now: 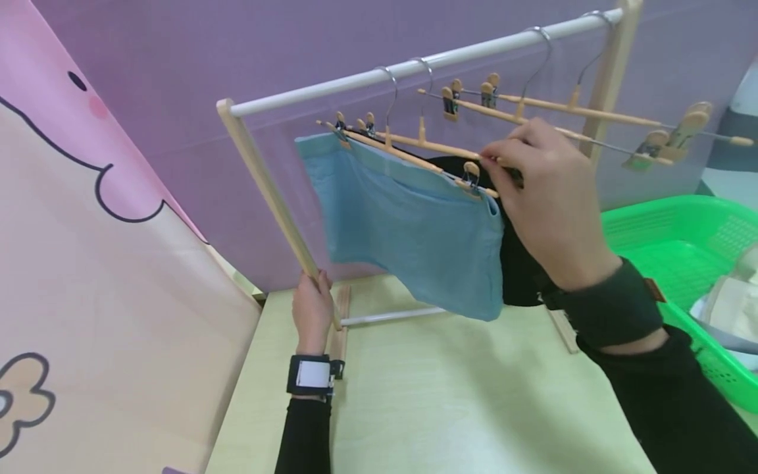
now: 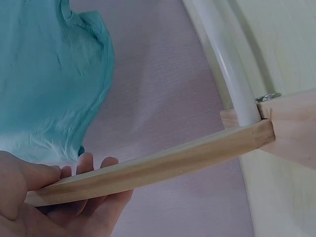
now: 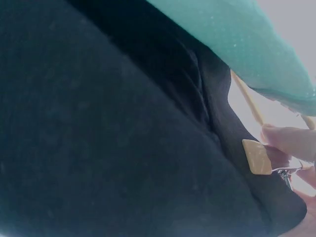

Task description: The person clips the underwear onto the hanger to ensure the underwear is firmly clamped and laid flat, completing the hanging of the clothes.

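Note:
Light blue shorts [image 1: 408,224] hang by clips from a wooden clip hanger [image 1: 408,157] on the white rail [image 1: 450,56]. Behind them a black garment [image 1: 518,266] hangs from a second clip hanger [image 1: 450,146]. My right hand [image 1: 547,197] pinches this rear hanger near its right end, its fingertips partly hidden. In the right wrist view, a clip [image 3: 257,157] grips the black garment's edge beside my thumb [image 3: 291,140]. Low on the rack's left wooden post [image 1: 269,191], my left hand [image 1: 312,309] has its fingers wrapped around the wood; the left wrist view shows this post [image 2: 163,170] too.
Two bare clip hangers [image 1: 551,122] hang farther right on the rail. To the right stands a green basket [image 1: 663,217] with pale items inside. The rack stands on a light wooden table [image 1: 438,408], with a purple partition [image 1: 177,66] behind and a printed panel [image 1: 118,296] at left.

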The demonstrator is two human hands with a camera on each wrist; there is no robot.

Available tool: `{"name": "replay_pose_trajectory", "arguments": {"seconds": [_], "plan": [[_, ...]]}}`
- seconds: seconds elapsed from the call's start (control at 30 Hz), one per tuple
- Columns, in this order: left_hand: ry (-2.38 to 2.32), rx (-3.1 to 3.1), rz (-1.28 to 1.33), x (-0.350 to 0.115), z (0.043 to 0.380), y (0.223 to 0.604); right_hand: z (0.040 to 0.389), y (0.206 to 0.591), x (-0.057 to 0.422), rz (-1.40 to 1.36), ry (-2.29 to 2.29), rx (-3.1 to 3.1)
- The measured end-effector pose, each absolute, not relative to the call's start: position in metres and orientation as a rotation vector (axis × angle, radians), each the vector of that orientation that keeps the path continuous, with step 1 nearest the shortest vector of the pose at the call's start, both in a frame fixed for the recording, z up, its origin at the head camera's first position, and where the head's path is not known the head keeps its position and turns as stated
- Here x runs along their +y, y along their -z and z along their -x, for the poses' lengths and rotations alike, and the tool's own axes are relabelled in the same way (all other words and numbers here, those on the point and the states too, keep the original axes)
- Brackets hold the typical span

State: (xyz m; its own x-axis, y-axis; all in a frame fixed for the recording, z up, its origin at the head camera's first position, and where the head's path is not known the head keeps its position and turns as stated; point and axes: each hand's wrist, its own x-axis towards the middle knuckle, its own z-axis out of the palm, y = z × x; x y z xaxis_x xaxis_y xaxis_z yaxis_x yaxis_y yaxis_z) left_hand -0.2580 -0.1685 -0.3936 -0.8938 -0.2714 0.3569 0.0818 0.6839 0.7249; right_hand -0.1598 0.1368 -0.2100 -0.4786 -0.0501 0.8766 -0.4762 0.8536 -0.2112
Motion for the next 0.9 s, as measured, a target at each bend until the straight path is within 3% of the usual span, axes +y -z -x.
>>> {"name": "replay_pose_trajectory", "arguments": {"seconds": [0.33,0.9], "plan": [[1.085,-2.445,-0.138,-0.169,0.258,0.394,0.154,0.22,0.143,-0.376,-0.609,-2.055],[1.062,-2.449,-0.128,-0.182,0.261,0.393,0.112,0.253,0.158,-0.37,-0.537,-2.078]]}}
